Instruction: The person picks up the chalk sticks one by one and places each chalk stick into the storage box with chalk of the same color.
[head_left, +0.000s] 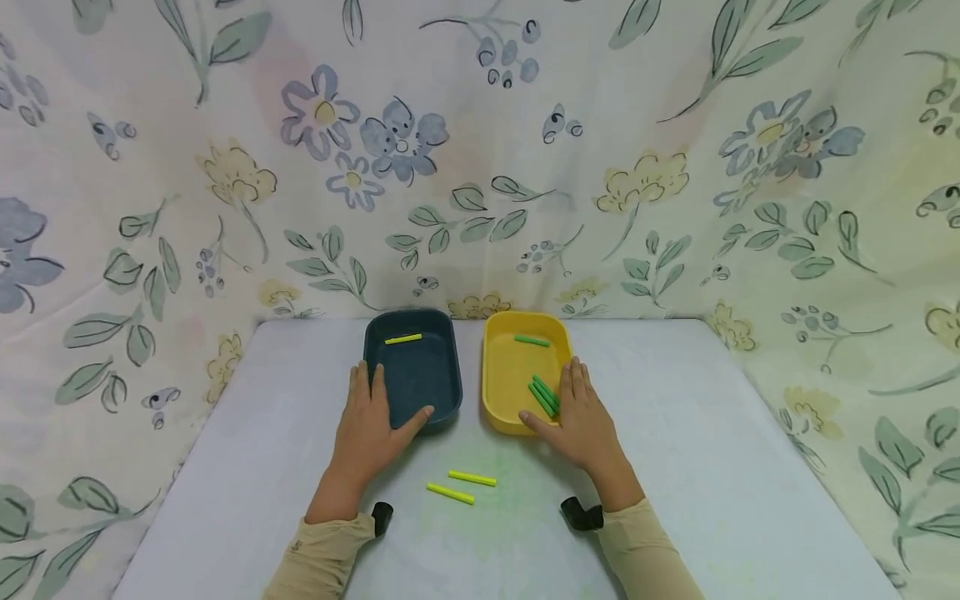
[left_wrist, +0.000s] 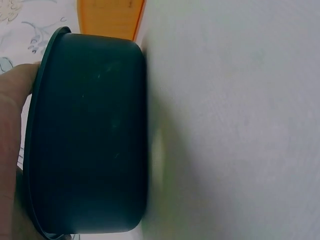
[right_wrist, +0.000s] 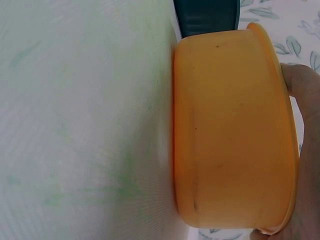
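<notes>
My left hand (head_left: 367, 429) lies over the near left corner of a dark blue-green plastic tub (head_left: 414, 418), fingers straight and spread, thumb at the near rim. One yellow chalk stick (head_left: 403, 339) is inside that tub, toward its far end. On the other side, my right hand (head_left: 581, 425) rests at the near right corner of a yellow tub (head_left: 498, 423), its fingers also straight along the rim. Several green chalk sticks (head_left: 544, 397) lie in the yellow tub, partly beside the right hand. Both wrist views show each tub's outer wall with a thumb at its rim.
Two yellow chalk sticks (head_left: 451, 493) lie on the white tabletop (head_left: 675, 467) between the forearms. Faint green smears mark the cloth around them. Behind the tubs hangs a floral curtain (head_left: 480, 167). A black wrist device (head_left: 582, 513) sits at the right cuff, with another at the left.
</notes>
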